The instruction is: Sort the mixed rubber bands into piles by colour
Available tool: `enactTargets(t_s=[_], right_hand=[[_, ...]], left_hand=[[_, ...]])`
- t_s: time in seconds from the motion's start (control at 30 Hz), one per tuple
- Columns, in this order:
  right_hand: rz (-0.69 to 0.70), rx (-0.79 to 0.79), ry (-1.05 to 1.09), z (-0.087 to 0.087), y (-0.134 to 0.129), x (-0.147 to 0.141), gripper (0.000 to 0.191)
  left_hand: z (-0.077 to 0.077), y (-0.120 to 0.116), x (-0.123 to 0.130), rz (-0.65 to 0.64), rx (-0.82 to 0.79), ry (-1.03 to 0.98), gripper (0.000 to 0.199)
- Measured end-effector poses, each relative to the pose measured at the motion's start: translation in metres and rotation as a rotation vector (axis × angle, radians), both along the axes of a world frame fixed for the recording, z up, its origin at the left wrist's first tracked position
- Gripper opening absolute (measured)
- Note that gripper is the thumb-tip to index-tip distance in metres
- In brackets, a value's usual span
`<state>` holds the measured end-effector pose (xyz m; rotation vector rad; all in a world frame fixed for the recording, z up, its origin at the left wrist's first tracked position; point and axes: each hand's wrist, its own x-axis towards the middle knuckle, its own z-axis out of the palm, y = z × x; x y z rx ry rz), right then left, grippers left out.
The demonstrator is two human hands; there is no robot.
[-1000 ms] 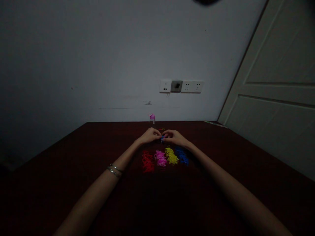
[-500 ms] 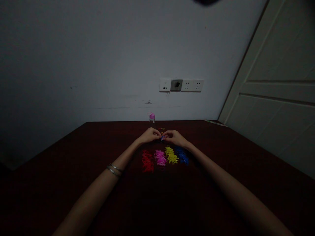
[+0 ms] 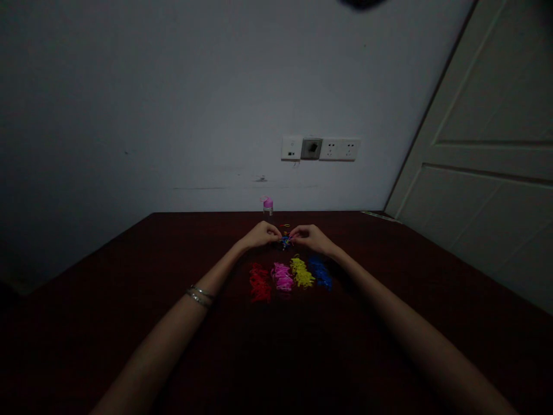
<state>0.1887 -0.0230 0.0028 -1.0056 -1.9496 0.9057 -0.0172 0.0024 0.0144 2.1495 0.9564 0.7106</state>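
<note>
A small blue piece with bits of other colours [image 3: 286, 241] lies between my two hands, beyond the coloured piles. My left hand [image 3: 261, 234] is pinched at its left side, thumb and fingers together. On its right side my right hand [image 3: 309, 237] is closed too, fingertips pressed together at the piece. What exactly each hand grips is too small and dark to tell. Nearer to me lie four piles of thin bands: red [image 3: 260, 283], pink [image 3: 283, 277], yellow [image 3: 302, 272] and blue [image 3: 320, 273].
Behind my left hand stands a clear bottle with a pink cap [image 3: 268, 204]. A small yellow loop [image 3: 286, 225] lies beyond the hands. The dark red table [image 3: 194, 346] meets a wall with sockets [image 3: 330, 149]; a pale door [image 3: 488, 173] is at the right.
My right hand has moved slightly to the right, away from my left hand, and more of the blue piece shows between them. The view has shifted a little.
</note>
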Motion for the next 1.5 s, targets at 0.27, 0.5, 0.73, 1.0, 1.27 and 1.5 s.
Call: enactTargets(t_s=[0.27, 0.5, 0.73, 1.0, 1.27, 1.5], right_hand=[[0.168, -0.080, -0.109, -0.001, -0.011, -0.011, 0.017], [0.326, -0.130, -0.289, -0.004, -0.028, -0.025, 0.023], [0.189, -0.055, -0.220, 0.011, -0.019, -0.002, 0.025], [-0.208, -0.047, -0.086, -0.002, 0.010, 0.062, 0.026], [-0.436, -0.120, 0.026, -0.051, 0.032, 0.112, 0.033], [-0.480, -0.063, -0.027, -0.055, 0.031, 0.114, 0.034]], left_hand=[[0.003, 0.009, -0.014, 0.106, -0.020, -0.046, 0.024], [0.003, 0.006, -0.013, 0.117, -0.021, -0.030, 0.023], [0.000, 0.006, -0.009, 0.075, -0.047, -0.013, 0.024], [-0.001, -0.004, 0.001, 0.052, -0.009, 0.027, 0.023], [-0.014, -0.017, 0.044, -0.089, 0.071, 0.138, 0.023], [-0.023, -0.014, 0.082, -0.101, 0.189, 0.228, 0.020]])
